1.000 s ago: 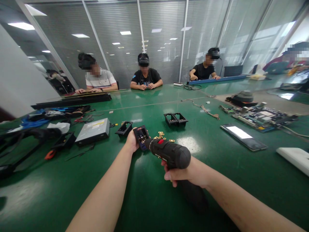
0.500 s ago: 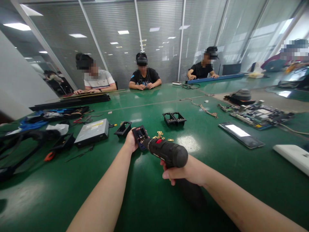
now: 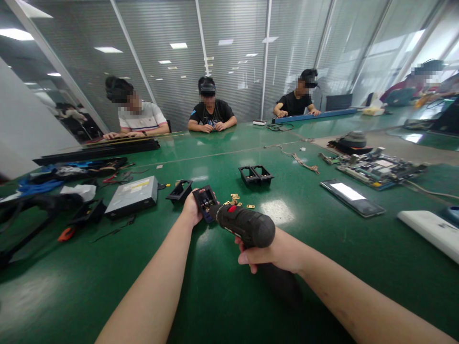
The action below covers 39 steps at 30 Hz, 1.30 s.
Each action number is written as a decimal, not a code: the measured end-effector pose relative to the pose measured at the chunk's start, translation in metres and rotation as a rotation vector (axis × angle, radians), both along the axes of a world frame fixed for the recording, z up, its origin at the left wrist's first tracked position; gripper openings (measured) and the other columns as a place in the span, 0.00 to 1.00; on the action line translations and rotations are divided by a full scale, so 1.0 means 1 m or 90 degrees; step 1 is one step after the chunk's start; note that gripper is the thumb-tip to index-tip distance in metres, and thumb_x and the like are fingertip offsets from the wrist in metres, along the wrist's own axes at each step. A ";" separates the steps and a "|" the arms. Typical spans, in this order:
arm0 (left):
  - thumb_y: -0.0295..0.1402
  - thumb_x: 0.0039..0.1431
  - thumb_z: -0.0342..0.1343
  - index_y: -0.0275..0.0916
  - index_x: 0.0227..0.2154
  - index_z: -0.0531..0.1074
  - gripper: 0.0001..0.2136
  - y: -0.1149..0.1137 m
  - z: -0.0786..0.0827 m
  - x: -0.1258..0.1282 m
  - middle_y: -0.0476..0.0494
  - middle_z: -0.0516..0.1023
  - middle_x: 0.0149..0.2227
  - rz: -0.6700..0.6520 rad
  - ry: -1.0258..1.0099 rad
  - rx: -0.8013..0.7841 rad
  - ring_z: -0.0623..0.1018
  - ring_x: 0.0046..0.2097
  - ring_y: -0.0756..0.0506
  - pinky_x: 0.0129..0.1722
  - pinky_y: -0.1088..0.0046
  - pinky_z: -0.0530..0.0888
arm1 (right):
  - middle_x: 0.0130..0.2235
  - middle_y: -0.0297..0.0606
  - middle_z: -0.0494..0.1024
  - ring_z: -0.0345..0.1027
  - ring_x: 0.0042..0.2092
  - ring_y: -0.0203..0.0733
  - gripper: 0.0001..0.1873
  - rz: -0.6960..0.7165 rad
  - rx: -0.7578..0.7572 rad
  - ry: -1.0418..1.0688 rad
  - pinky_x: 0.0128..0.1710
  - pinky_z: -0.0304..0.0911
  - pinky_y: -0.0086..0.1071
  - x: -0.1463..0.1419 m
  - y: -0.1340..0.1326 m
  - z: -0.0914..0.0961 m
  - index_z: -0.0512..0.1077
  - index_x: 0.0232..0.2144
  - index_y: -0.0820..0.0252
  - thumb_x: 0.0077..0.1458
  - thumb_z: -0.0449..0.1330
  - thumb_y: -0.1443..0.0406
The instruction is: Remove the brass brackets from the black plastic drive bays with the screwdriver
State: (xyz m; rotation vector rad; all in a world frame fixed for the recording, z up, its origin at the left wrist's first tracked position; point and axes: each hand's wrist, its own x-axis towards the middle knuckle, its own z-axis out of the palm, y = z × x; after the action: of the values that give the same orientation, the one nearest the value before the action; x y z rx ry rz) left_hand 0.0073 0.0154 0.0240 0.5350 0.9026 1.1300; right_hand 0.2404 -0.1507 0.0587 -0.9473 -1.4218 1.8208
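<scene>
My left hand (image 3: pixel 192 210) grips a small black plastic housing (image 3: pixel 202 197), tilted with its hollow side toward me. My right hand (image 3: pixel 265 251) is closed around the handle of a black cordless drill (image 3: pixel 247 224) with a red switch on top. The drill's front end points into the housing; its tip is hidden inside. Just beyond the drill lie several small brass plates (image 3: pixel 234 196). A similar black housing (image 3: pixel 180 191) sits left of my left hand, and a pair of black frames (image 3: pixel 256 176) stands farther back.
On the left are a silver disc drive (image 3: pixel 132 196), black straps (image 3: pixel 21 215) and an orange-tipped object (image 3: pixel 66 234). At right lie a phone (image 3: pixel 351 197), a circuit board (image 3: pixel 382 167) and a white case (image 3: pixel 430 231). Several people sit across the green table (image 3: pixel 222 306).
The whole view has shifted slightly, so things appear a little farther left. My hands keep the same hold on the housing and the drill, with the drill's front end still in the housing.
</scene>
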 end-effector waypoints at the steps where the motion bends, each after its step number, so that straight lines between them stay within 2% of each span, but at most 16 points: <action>1: 0.35 0.63 0.53 0.33 0.39 0.78 0.12 0.000 0.000 0.000 0.39 0.82 0.28 -0.001 0.006 0.000 0.83 0.27 0.39 0.31 0.61 0.82 | 0.33 0.31 0.76 0.75 0.26 0.38 0.27 0.000 0.001 0.002 0.24 0.66 0.29 0.000 0.000 0.000 0.73 0.43 0.60 0.43 0.79 0.63; 7: 0.36 0.64 0.52 0.34 0.39 0.79 0.13 -0.001 0.002 0.001 0.39 0.81 0.27 -0.002 0.006 0.001 0.83 0.27 0.40 0.30 0.62 0.82 | 0.32 0.32 0.76 0.75 0.27 0.39 0.25 0.000 0.006 0.012 0.25 0.68 0.30 0.000 0.001 -0.004 0.74 0.40 0.60 0.42 0.80 0.63; 14: 0.36 0.67 0.45 0.33 0.35 0.77 0.17 -0.001 0.002 0.002 0.35 0.81 0.27 -0.014 0.058 0.035 0.83 0.27 0.38 0.30 0.61 0.82 | 0.33 0.33 0.77 0.74 0.26 0.37 0.22 -0.002 0.013 0.010 0.26 0.69 0.31 0.001 0.002 -0.006 0.74 0.37 0.61 0.43 0.79 0.64; 21: 0.36 0.67 0.45 0.34 0.35 0.77 0.16 -0.002 0.004 0.002 0.37 0.81 0.27 -0.016 0.077 0.036 0.83 0.27 0.39 0.30 0.61 0.82 | 0.33 0.32 0.76 0.75 0.27 0.40 0.26 -0.004 0.017 0.017 0.24 0.67 0.30 0.000 0.002 -0.007 0.75 0.43 0.60 0.43 0.80 0.63; 27: 0.36 0.64 0.50 0.35 0.41 0.79 0.15 -0.001 0.003 0.002 0.40 0.81 0.26 -0.005 0.028 0.014 0.83 0.29 0.39 0.30 0.62 0.82 | 0.34 0.33 0.77 0.75 0.27 0.38 0.24 -0.006 0.024 0.017 0.26 0.70 0.31 0.000 0.003 -0.010 0.75 0.40 0.61 0.43 0.80 0.63; 32: 0.37 0.64 0.51 0.34 0.41 0.79 0.14 -0.001 0.004 0.001 0.39 0.81 0.27 -0.014 0.026 0.013 0.83 0.28 0.39 0.30 0.63 0.82 | 0.33 0.32 0.76 0.76 0.27 0.39 0.25 -0.006 0.024 0.022 0.24 0.66 0.29 -0.001 0.002 -0.008 0.74 0.42 0.60 0.44 0.80 0.64; 39: 0.37 0.63 0.52 0.33 0.42 0.80 0.15 -0.001 0.003 0.000 0.37 0.81 0.28 -0.013 0.032 0.011 0.84 0.29 0.38 0.32 0.62 0.82 | 0.33 0.31 0.76 0.75 0.26 0.38 0.25 -0.006 0.032 0.018 0.24 0.67 0.29 -0.001 0.001 -0.006 0.74 0.41 0.61 0.44 0.80 0.63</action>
State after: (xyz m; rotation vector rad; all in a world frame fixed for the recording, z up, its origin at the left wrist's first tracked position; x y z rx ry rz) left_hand 0.0070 0.0146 0.0269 0.5875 0.9288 1.1114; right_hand 0.2393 -0.1501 0.0523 -0.8985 -1.4356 1.7765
